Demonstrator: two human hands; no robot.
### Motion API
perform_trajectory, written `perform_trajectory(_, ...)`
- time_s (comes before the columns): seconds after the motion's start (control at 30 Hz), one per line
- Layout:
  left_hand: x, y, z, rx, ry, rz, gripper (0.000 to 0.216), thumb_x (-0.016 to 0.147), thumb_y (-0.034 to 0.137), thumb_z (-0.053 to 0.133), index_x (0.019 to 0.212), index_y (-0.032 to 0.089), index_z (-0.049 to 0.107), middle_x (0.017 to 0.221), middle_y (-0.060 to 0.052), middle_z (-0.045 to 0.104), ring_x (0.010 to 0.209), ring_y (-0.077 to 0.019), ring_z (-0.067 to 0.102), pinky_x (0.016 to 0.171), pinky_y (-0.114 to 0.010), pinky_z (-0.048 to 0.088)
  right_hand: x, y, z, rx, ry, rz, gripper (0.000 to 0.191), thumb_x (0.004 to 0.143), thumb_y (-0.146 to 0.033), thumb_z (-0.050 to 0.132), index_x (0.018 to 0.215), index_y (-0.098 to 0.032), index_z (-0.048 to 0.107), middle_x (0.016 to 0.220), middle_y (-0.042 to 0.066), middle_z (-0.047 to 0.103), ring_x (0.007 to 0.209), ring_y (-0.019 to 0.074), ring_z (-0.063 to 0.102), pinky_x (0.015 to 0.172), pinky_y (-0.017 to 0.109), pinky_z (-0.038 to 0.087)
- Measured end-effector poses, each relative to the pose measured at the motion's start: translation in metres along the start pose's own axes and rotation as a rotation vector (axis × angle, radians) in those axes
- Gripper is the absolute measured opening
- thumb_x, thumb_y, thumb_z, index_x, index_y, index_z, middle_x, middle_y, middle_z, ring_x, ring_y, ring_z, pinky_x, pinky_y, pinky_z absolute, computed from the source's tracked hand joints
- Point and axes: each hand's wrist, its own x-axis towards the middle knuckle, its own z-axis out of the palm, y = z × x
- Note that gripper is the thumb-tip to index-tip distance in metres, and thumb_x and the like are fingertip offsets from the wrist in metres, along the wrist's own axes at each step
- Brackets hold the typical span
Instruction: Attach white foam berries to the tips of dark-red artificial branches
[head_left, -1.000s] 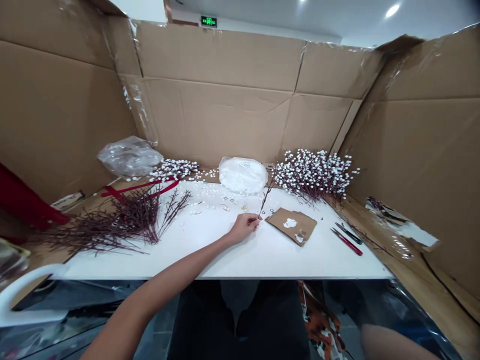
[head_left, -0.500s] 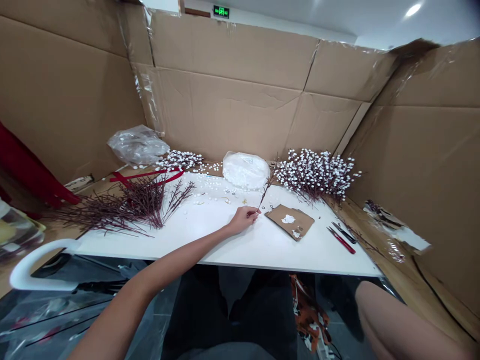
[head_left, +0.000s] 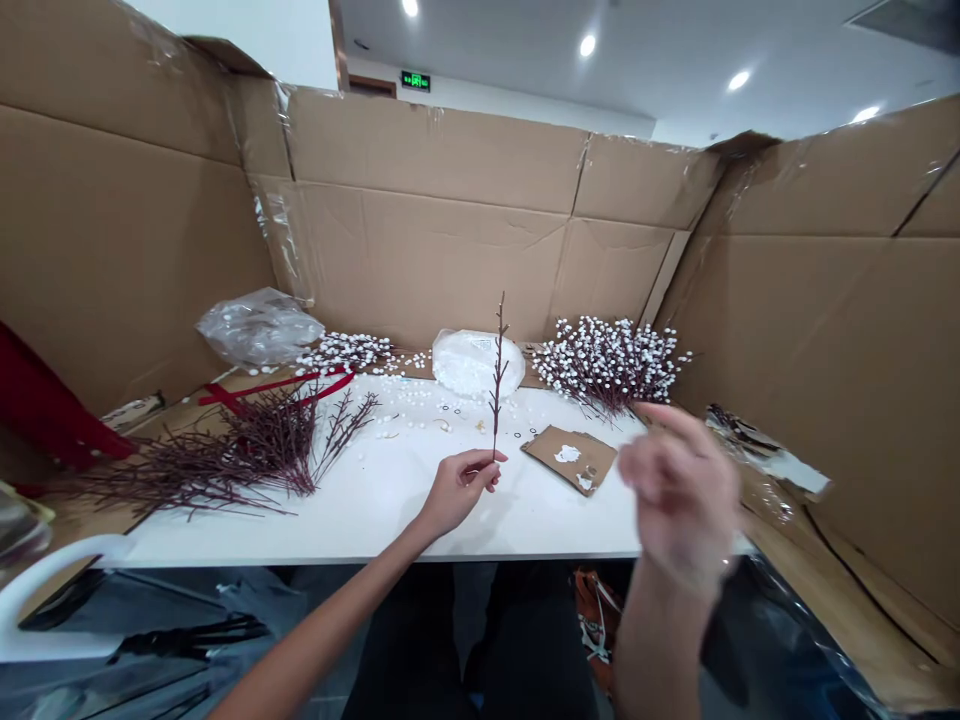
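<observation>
My left hand pinches a bare brown artificial twig near its lower end and keeps it upright above the white table. Smeared by motion, my right hand is raised on the right; whether it holds anything does not show. Between the hands lies a cardboard piece with white paste-like blobs on it. To the left is a heap of bare brown twigs. At the back right, a bunch of twigs with white berries rests against the cardboard wall.
A bag of white beads stands at the back middle, with loose beads scattered before it. More white-berried twigs, a crumpled clear bag and red ribbon lie back left. Cardboard walls enclose the table; a white umbrella handle hooks its left edge.
The twig in my left hand has gone from leaning low to upright, nearer to me. My right hand has come up into view from the lower right. The view has tilted upward.
</observation>
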Motion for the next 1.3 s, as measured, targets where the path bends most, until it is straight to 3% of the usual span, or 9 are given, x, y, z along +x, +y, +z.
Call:
perform_trajectory(0.17,-0.018,0.014,-0.004,-0.082,0.026,0.011,0.027,0.077,0.034,0.060,0.089,0.011,0.068,0.065,-0.003,0.057,0.060,-0.0117,0.053,0.060,-0.026,0.047,-0.005,0.009,0.032,0.316,-0.070,0.317,0.045,0.079,-0.043,0.059,0.118,-0.022,0.053,0.110,0.009,0.058,0.095,0.0176,0.059,0.075,0.030,0.052)
perform_trajectory(0.27,-0.023,0.018,-0.007,-0.114,0.043,0.020,0.026,0.077,0.032,0.060,0.089,0.011,0.069,0.066,-0.003,0.058,0.061,-0.0114,0.053,0.060,-0.025,0.047,-0.001,0.012,0.050,0.486,-0.168,0.405,0.044,0.075,-0.042,0.064,0.113,-0.022,0.057,0.105,0.007,0.059,0.094,0.0166,0.058,0.077,0.029,0.050)
perform_trajectory(0.43,-0.025,0.019,-0.014,-0.161,0.049,0.017,0.024,0.077,0.031,0.061,0.088,0.011,0.068,0.066,-0.003,0.059,0.061,-0.0110,0.053,0.059,-0.024,0.046,0.004,0.011,0.062,0.712,-0.281,0.471,0.030,0.070,-0.040,0.069,0.089,-0.016,0.065,0.068,0.002,0.062,0.063,0.0123,0.056,0.055,0.024,0.045)
perform_trajectory(0.6,-0.025,0.020,-0.017,-0.197,0.048,0.018,0.021,0.077,0.029,0.062,0.086,0.010,0.068,0.065,-0.002,0.059,0.059,-0.0102,0.052,0.058,-0.023,0.045,0.005,0.007,0.065,0.698,-0.320,0.451,0.022,0.069,-0.035,0.072,0.081,-0.016,0.066,0.070,0.002,0.064,0.062,0.0107,0.056,0.053,0.022,0.045)
perform_trajectory(0.83,-0.021,0.020,-0.017,-0.235,0.062,0.033,0.019,0.076,0.028,0.064,0.067,0.011,0.065,0.061,-0.002,0.057,0.059,-0.0098,0.053,0.059,-0.023,0.046,0.009,0.008,0.073,0.676,-0.299,0.469,0.024,0.073,-0.039,0.068,0.073,-0.016,0.062,0.064,0.000,0.061,0.050,0.0076,0.050,0.041,0.019,0.039)
perform_trajectory(1.0,-0.015,0.020,-0.020,-0.178,0.056,0.042,0.021,0.077,0.031,0.062,0.078,0.011,0.069,0.068,-0.004,0.062,0.061,-0.0108,0.056,0.061,-0.023,0.049,0.018,0.006,0.078,0.710,-0.262,0.456,0.023,0.073,-0.038,0.068,0.072,-0.016,0.063,0.062,0.000,0.061,0.056,0.0084,0.053,0.049,0.020,0.042)
perform_trajectory(1.1,-0.004,0.021,-0.042,-0.007,-0.010,0.050,0.027,0.078,0.034,0.060,0.091,0.012,0.070,0.086,-0.008,0.069,0.067,-0.0128,0.060,0.064,-0.024,0.050,0.031,0.001,0.078,0.718,-0.219,0.407,0.021,0.071,-0.035,0.069,0.068,-0.016,0.063,0.060,-0.001,0.062,0.056,0.0080,0.054,0.056,0.021,0.044)
perform_trajectory(1.2,0.014,0.018,-0.085,0.314,-0.087,0.020,0.035,0.081,0.038,0.053,0.100,0.013,0.069,0.100,-0.010,0.070,0.078,-0.0173,0.063,0.069,-0.027,0.051,0.051,-0.004,0.072,0.705,-0.208,0.353,0.020,0.070,-0.034,0.070,0.076,-0.017,0.064,0.061,-0.001,0.065,0.053,0.0081,0.054,0.053,0.022,0.044)
perform_trajectory(1.3,0.032,0.006,-0.133,0.778,0.088,-0.048,0.035,0.084,0.032,0.043,0.096,0.013,0.069,0.099,-0.011,0.071,0.088,-0.0213,0.063,0.079,-0.030,0.047,0.071,-0.007,0.065,0.696,-0.207,0.300,0.016,0.071,-0.031,0.069,0.074,-0.016,0.063,0.061,0.000,0.065,0.052,0.0077,0.054,0.051,0.022,0.042)
